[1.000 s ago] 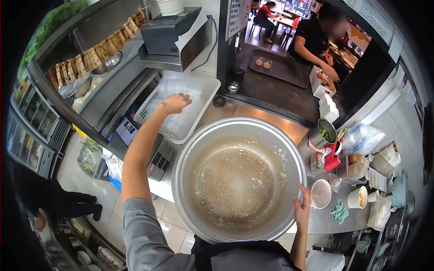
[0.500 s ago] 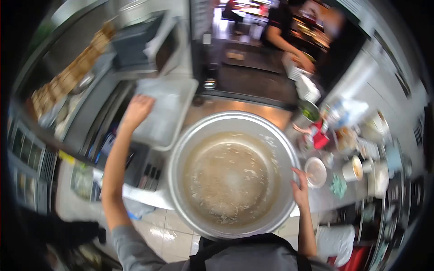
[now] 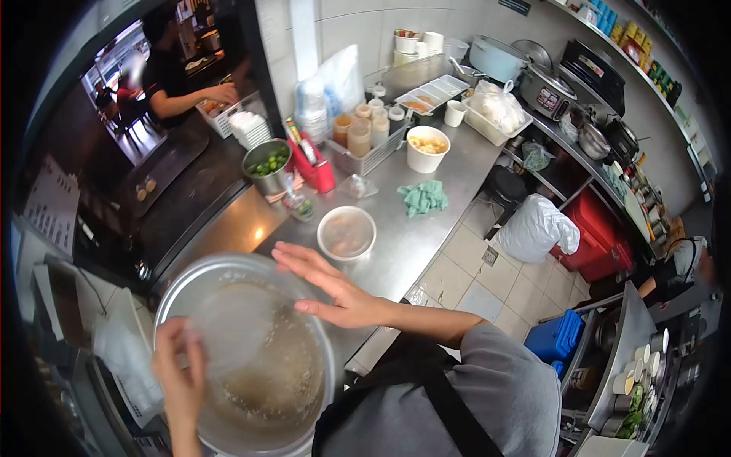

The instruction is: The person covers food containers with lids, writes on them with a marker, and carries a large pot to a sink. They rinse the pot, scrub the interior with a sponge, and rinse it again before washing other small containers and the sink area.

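Observation:
A large metal pot (image 3: pixel 326 381) stands in front of me, with cloudy brownish liquid and pale bits inside. Over it, my left hand (image 3: pixel 180 373) pinches a round translucent plastic lid (image 3: pixel 236 324), slightly blurred, through which the liquid shows. My right hand (image 3: pixel 335 293) is open above the pot's right rim, fingers stretched out and thumb apart, holding nothing. Just beyond its fingertips, a round plastic tub (image 3: pixel 346 234) with brownish contents sits on the steel counter (image 3: pixel 396 263).
Behind the tub are a pot of green limes (image 3: pixel 268 166), a red holder (image 3: pixel 314 167) and a basket of sauce bottles (image 3: pixel 367 148). A green cloth (image 3: pixel 422 197) and a white bowl (image 3: pixel 428 150) lie further right. One co-worker (image 3: pixel 179 95) stands beyond the opening, another person (image 3: pixel 681 263) far right.
My view has swung right. My left hand has come from the tray at the left to above the pot, now with the lid. My right hand has let go of the pot's rim.

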### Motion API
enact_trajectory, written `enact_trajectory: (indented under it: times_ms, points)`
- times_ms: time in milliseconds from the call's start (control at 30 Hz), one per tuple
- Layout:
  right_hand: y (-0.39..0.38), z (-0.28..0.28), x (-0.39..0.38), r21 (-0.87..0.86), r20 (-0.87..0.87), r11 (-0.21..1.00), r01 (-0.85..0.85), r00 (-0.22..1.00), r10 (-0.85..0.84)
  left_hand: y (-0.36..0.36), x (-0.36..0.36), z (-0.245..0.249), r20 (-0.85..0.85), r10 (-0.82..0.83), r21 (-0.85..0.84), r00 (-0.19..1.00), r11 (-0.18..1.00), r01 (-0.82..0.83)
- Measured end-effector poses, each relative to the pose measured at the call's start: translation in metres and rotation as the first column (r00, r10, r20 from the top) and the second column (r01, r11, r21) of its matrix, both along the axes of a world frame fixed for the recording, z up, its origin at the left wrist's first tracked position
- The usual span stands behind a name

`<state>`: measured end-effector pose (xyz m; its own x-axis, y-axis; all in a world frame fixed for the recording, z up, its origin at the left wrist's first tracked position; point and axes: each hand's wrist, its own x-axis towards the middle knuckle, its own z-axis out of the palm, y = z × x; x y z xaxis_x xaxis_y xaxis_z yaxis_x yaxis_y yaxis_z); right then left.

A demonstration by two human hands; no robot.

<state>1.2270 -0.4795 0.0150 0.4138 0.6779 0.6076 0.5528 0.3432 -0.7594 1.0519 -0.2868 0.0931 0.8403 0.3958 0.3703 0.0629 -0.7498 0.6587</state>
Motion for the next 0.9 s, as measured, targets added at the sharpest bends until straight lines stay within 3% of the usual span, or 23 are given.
enact_trajectory:
  times_ms: [67,100,133,200,267,333,400,467,567,667,733,833,900]
  points:
    - [-0.031,0.005,0.035,-0.017,-0.104,1.000,-0.008,0.995,0.006,-0.041,0.059,-0.002,-0.090,-0.202,-0.036,0.975,0.979,0.200]
    - [-0.047,0.006,0.056,-0.024,-0.153,1.000,-0.019,0.988,0.015,-0.059,0.091,-0.006,-0.046,-0.294,-0.078,0.955,0.954,0.290]
    - [-0.061,0.006,0.079,0.080,-0.069,0.990,0.120,0.991,-0.115,-0.077,0.124,-0.010,0.001,-0.379,-0.117,0.926,0.919,0.376]
    - [-0.099,0.009,0.133,0.122,-0.403,0.974,0.193,0.906,-0.129,-0.115,0.191,-0.007,0.030,-0.511,-0.297,0.859,0.816,0.496]
    - [-0.135,-0.002,0.225,-0.019,-0.389,0.907,0.420,0.833,-0.393,-0.143,0.264,-0.021,0.061,-0.624,-0.691,0.779,0.537,0.484]
    - [-0.177,-0.030,0.344,-0.097,-0.381,0.907,0.409,0.827,-0.414,-0.168,0.344,-0.055,-0.012,-0.707,-0.851,0.708,0.378,0.363]
    - [-0.205,-0.075,0.458,-0.207,-0.412,0.858,0.471,0.753,-0.513,-0.189,0.419,-0.119,-0.090,-0.741,-0.890,0.666,0.360,0.280]
    - [-0.219,-0.110,0.535,-0.485,-0.241,0.691,0.536,0.677,-0.695,-0.214,0.478,-0.177,-0.065,-0.646,-0.969,0.761,0.224,0.107]
    - [-0.214,-0.133,0.576,-0.653,0.015,0.550,0.521,0.735,-0.677,-0.260,0.532,-0.205,-0.119,-0.438,-0.993,0.891,0.042,-0.111]
    - [-0.209,-0.146,0.590,-0.709,0.084,0.542,0.451,0.817,-0.570,-0.284,0.565,-0.240,0.083,-0.357,-0.992,0.931,-0.115,0.045]
    - [-0.211,-0.151,0.595,-0.722,0.095,0.563,0.403,0.863,-0.496,-0.299,0.568,-0.241,0.075,-0.291,-0.991,0.954,-0.126,0.040]
    - [-0.210,-0.138,0.604,-0.841,0.059,0.456,0.292,0.886,-0.460,-0.316,0.571,-0.239,0.066,-0.224,-0.989,0.972,-0.143,0.034]
    - [-0.205,-0.135,0.603,-0.858,0.170,0.398,0.325,0.910,-0.377,-0.324,0.572,-0.236,0.061,-0.200,-0.990,0.978,-0.136,0.033]
